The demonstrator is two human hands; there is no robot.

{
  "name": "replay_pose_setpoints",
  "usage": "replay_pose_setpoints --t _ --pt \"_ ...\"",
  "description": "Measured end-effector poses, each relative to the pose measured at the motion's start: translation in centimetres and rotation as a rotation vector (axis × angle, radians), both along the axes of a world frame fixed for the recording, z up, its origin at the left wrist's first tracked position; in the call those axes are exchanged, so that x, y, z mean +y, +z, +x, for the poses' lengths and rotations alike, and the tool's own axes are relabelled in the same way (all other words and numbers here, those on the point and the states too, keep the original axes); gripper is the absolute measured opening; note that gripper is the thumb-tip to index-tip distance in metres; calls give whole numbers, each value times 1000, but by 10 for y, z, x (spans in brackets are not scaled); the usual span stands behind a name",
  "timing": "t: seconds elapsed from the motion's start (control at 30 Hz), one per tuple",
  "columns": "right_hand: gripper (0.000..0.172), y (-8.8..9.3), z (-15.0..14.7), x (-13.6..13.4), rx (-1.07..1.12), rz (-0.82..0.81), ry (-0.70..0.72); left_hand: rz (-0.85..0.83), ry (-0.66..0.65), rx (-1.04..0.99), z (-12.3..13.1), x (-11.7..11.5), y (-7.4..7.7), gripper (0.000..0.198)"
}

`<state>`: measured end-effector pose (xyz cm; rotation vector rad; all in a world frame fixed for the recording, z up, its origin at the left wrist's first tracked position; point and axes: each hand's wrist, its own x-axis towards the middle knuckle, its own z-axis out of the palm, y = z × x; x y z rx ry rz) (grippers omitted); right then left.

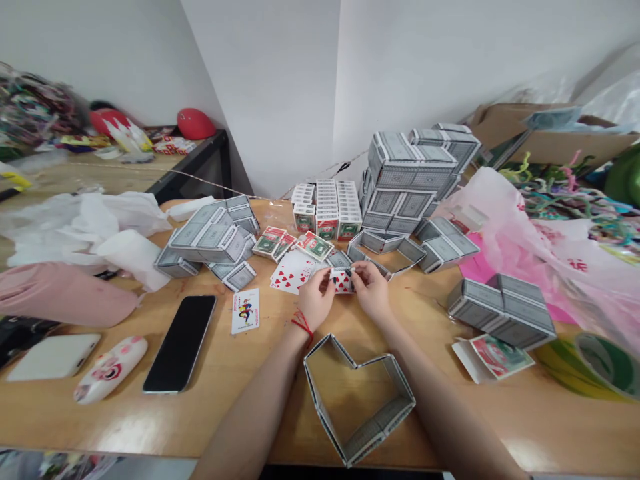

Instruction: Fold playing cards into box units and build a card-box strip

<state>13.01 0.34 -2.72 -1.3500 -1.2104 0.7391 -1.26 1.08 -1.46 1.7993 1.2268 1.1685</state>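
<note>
Between my two hands is a playing card (343, 283) with red hearts, its upper edge seemingly folded over. My left hand (317, 297) pinches its left side, and a red string circles that wrist. On the card's right side are the dark-nailed fingers of my right hand (369, 288), closed on it. Just left of my hands lie spread heart cards (290, 272) with card boxes (316, 245) behind them. A heart-shaped frame (360, 437) of folded cards stands between my forearms. Beyond my right hand is another folded-card frame (413, 252).
Stacked folded-card blocks (400, 167) rise at the back right, beside rows of card boxes (327, 203). More blocks (210, 237) sit at left. A phone (181, 343), joker card (245, 311) and computer mouse (111, 370) lie front left; green-yellow tape (565, 363) is at right.
</note>
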Motion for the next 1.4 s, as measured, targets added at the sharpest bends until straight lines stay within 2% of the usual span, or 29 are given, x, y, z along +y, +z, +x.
replay_pose_setpoints --t 0.1,0.27,0.37,0.5,0.6,0.67,0.87,0.97,1.07,1.23,1.4 --pt "28 -1 -2 0 -74 31 19 38 44 17 0 0 0 28" --pt "27 2 -2 -4 -285 42 -20 106 69 46 -1 0 0 29" --pt "27 4 -3 -6 -473 80 -28 129 82 60 -3 1 -1 29" --pt "28 4 -5 -9 -771 137 -41 104 158 -26 -3 2 1 30" --pt "26 4 -6 -10 -842 141 -32 46 215 -100 -2 1 3 32" --pt "25 5 -7 -10 -763 106 -7 7 222 -132 -1 1 4 31" --pt "23 6 -4 -8 -195 -39 137 -6 174 -128 -2 1 3 28" --pt "25 4 -3 -7 -20 -67 173 12 169 -101 -3 3 2 28" --pt "27 3 -4 -6 9 -70 175 23 165 -89 -4 5 0 30" --pt "27 2 -5 -6 -98 -50 135 44 113 -73 -2 3 -1 25" --pt "29 0 -2 -2 0 -110 164 59 35 -58 -1 2 -1 23"
